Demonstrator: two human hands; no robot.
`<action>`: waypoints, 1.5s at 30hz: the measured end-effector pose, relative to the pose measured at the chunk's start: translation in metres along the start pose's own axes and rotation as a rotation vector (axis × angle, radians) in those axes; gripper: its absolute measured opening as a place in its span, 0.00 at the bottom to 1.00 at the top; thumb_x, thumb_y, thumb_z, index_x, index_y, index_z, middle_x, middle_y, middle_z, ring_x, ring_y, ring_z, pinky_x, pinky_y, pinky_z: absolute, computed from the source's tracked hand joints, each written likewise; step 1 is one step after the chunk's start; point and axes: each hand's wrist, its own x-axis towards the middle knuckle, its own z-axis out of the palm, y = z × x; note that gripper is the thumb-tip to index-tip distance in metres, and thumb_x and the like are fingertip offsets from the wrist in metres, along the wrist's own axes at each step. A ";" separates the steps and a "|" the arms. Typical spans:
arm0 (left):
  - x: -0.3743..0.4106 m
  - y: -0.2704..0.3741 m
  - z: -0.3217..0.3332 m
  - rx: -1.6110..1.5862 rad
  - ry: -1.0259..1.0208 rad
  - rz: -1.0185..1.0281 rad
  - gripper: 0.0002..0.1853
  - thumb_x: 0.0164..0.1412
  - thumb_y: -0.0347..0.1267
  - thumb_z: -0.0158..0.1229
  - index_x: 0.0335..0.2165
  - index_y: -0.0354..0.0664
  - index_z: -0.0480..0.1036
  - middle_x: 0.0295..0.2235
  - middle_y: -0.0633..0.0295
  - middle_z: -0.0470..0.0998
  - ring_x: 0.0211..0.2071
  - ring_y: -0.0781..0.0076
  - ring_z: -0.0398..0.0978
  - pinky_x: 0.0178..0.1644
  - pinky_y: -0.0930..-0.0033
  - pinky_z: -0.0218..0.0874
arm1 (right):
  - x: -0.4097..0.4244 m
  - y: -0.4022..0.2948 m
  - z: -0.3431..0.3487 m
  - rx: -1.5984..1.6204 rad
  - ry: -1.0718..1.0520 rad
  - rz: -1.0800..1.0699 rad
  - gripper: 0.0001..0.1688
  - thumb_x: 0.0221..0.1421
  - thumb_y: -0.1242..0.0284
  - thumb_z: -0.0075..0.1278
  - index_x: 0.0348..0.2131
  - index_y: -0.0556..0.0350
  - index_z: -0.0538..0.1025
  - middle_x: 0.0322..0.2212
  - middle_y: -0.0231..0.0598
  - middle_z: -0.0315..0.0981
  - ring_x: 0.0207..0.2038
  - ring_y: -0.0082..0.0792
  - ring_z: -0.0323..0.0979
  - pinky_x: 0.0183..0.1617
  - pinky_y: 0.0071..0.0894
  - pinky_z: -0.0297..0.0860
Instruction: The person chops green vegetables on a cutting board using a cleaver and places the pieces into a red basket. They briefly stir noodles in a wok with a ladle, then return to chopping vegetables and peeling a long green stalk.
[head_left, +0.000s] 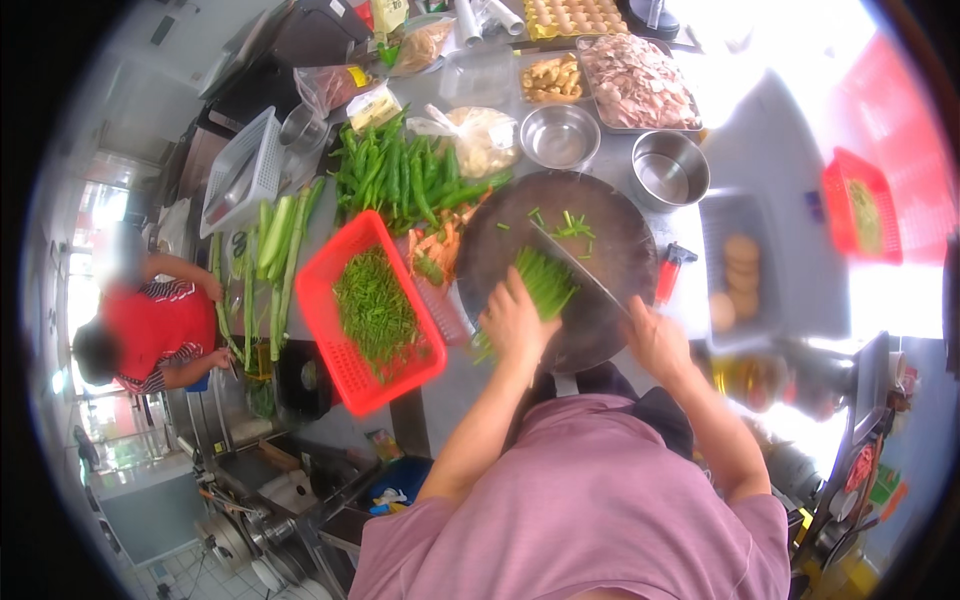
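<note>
On a round, dark chopping block (607, 330) lies a bunch of thin green stalks (541, 279), perhaps garlic chives. My left hand (517, 319) presses down on the bunch, its fingers near the cut ends. A knife (579, 264) is gripped by the handle in my right hand (657, 341), its blade slanting along the right side of the bunch. Short cut pieces (574, 225) are scattered on the block beyond the blade. Left of the block, a red plastic basket (315, 300) holds a heap of chopped green pieces (376, 300).
Green peppers (397, 176) and orange peelings (439, 244) lie left of the block. Steel bowls (560, 136) and a steel pot (670, 171) stand behind it, near a tray of sliced meat (637, 79). A red-handled peeler (670, 274) lies at right. Another person (165, 326) handles long stalks at left.
</note>
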 end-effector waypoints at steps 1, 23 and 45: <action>0.001 0.001 0.001 -0.006 0.011 -0.004 0.63 0.29 0.49 0.75 0.60 0.40 0.50 0.50 0.48 0.63 0.52 0.53 0.63 0.49 0.47 0.57 | 0.004 0.003 0.002 -0.004 0.008 -0.040 0.16 0.52 0.68 0.53 0.34 0.55 0.63 0.24 0.48 0.74 0.27 0.54 0.74 0.28 0.49 0.69; 0.042 -0.023 0.003 0.028 -0.067 0.193 0.63 0.26 0.46 0.75 0.60 0.40 0.51 0.51 0.51 0.64 0.55 0.55 0.61 0.59 0.32 0.46 | 0.038 0.019 -0.005 0.014 -0.086 -0.098 0.16 0.54 0.67 0.51 0.35 0.56 0.62 0.26 0.51 0.74 0.29 0.55 0.74 0.31 0.50 0.68; -0.033 -0.044 0.059 -0.869 0.598 -0.333 0.38 0.63 0.44 0.50 0.60 0.29 0.49 0.61 0.38 0.48 0.63 0.43 0.44 0.65 0.50 0.35 | 0.030 0.006 0.008 -0.020 0.015 -0.151 0.15 0.54 0.71 0.50 0.40 0.53 0.63 0.27 0.49 0.74 0.28 0.56 0.74 0.30 0.51 0.69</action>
